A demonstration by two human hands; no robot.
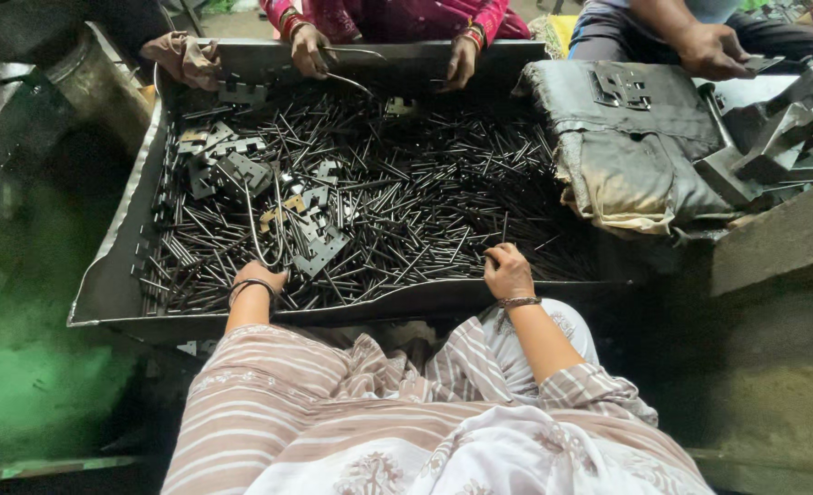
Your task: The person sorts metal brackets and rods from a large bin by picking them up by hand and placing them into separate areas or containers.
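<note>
Left hand (258, 277): my fingers closed on a bent loop of thin grey wire (265, 225), standing over flat notched steel plates (319, 240); best kept upright. Right hand (507, 271): curled, pinching among loose dark steel pins (425, 197) in the shallow metal tray (113, 284); whether it holds any, I cannot tell.

A thin wire loop (262, 225), bent into a long narrow U, is seen left of centre in the frame, standing nearly upright with its open ends at the lower left. It is strung with flat notched metal plates (319, 240), dark grey and stacked askew. Slim dark metal pins (425, 197) are heaped criss-cross through the middle of the frame.
</note>
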